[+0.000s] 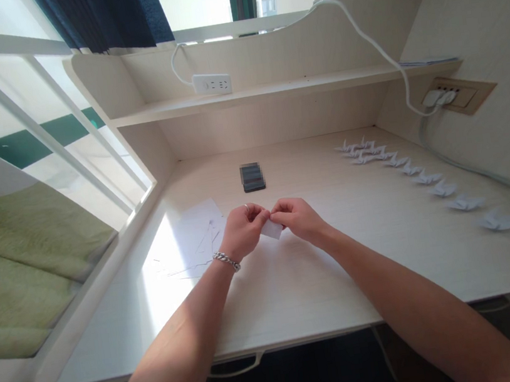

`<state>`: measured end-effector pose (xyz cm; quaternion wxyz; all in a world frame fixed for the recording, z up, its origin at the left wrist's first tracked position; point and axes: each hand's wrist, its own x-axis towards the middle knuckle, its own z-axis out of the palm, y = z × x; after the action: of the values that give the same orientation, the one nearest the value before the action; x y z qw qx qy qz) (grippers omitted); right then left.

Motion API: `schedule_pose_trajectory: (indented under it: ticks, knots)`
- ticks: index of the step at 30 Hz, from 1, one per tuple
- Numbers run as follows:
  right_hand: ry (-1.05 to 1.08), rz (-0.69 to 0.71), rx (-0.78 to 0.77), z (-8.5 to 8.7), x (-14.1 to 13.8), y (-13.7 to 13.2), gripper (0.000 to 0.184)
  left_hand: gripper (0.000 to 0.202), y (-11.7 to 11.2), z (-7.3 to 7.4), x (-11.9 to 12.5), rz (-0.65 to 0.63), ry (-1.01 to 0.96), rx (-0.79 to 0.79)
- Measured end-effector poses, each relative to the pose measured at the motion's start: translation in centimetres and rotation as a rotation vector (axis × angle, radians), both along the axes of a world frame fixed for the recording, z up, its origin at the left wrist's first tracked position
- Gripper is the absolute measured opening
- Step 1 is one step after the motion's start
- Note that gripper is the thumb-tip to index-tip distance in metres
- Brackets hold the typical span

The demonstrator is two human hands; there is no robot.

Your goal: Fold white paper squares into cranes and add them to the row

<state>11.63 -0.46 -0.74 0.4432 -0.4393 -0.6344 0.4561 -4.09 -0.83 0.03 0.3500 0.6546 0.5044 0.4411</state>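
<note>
A small folded piece of white paper (272, 230) is pinched between my two hands, above the middle of the desk. My left hand (244, 227) grips its upper left side with thumb and fingers; a ring and a chain bracelet are on this side. From the right, my right hand (300, 215) pinches the paper at its top, the two thumbs almost meeting. The paper's lower corner points toward me, and its upper part is hidden by my fingers. Left of my hands lie white paper sheets (194, 228) with thin strips on them.
A dark phone-like object (252, 177) lies beyond my hands. Several folded paper cranes (442, 189) run in a line along the desk's right side. On the shelf sits a white power strip (211, 84). A white cable (371, 42) drops to a wall socket (458, 94).
</note>
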Motion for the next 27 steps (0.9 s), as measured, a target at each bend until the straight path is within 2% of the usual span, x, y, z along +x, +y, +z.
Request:
schedule_pose_trajectory:
  ticks: [3,5,7,9,11,15,20,24,27]
  knots:
    - [0.085,0.000,-0.068,0.2,0.0,0.0,0.009,0.020,0.4,0.1,-0.4,0.064,-0.068,-0.022]
    - [0.098,0.027,-0.086,0.2,0.1,0.0,0.008,0.021,1.1,0.2,-1.4,0.132,-0.135,-0.034]
    - [0.092,0.040,-0.090,0.2,0.2,-0.1,0.008,0.024,1.9,0.2,-2.7,0.253,-0.219,0.000]
    - [0.094,0.023,-0.104,0.3,0.3,-0.1,0.008,0.026,2.4,0.0,-3.6,0.283,-0.284,0.000]
    - [0.108,-0.009,-0.123,0.4,0.2,-0.2,0.010,0.027,2.5,-0.1,-3.7,0.258,-0.304,-0.003]
    - [0.123,-0.008,-0.114,0.5,0.0,-0.3,0.020,0.028,1.6,-0.3,-2.0,0.126,-0.262,-0.013]
    - [0.112,-0.063,-0.085,-0.1,0.0,0.2,0.017,0.028,0.9,0.2,-1.6,-0.016,-0.252,-0.101]
    - [0.043,-0.054,-0.021,-0.7,0.2,0.6,0.014,0.024,0.8,0.6,-2.4,-0.129,-0.036,-0.135]
    - [-0.005,-0.010,-0.007,-0.7,0.4,0.6,0.013,0.020,0.6,0.8,-2.2,-0.153,0.096,-0.123]
